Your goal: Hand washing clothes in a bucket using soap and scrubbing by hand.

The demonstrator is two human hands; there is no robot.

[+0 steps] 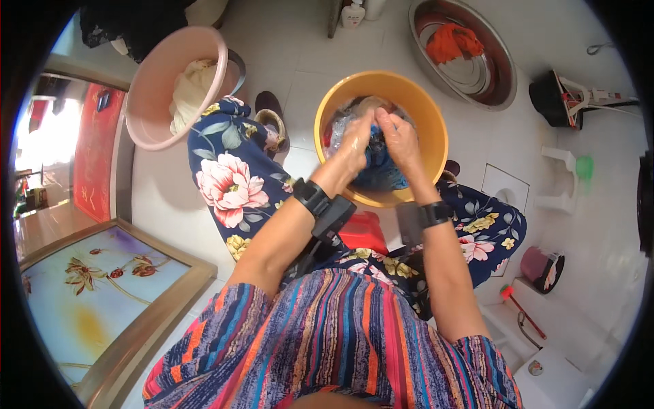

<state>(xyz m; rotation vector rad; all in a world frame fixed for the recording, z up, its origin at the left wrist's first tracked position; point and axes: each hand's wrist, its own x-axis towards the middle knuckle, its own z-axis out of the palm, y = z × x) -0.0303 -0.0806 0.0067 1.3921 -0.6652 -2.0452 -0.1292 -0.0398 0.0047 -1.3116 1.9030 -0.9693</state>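
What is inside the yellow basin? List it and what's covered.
The yellow basin holds blue cloth, with pale, glossy material I can't identify toward its left. The left hand and right hand hide part of the contents; anything beneath the cloth is covered.

Floor [293,41]: stretching out in pale tiles, showing thin joints
Yellow basin [430,123]: standing on the tiles near the middle
Metal basin [499,61]: sitting on the tiles toward the upper right
Dark shoe [267,102]: resting on the tiles left of the yellow basin
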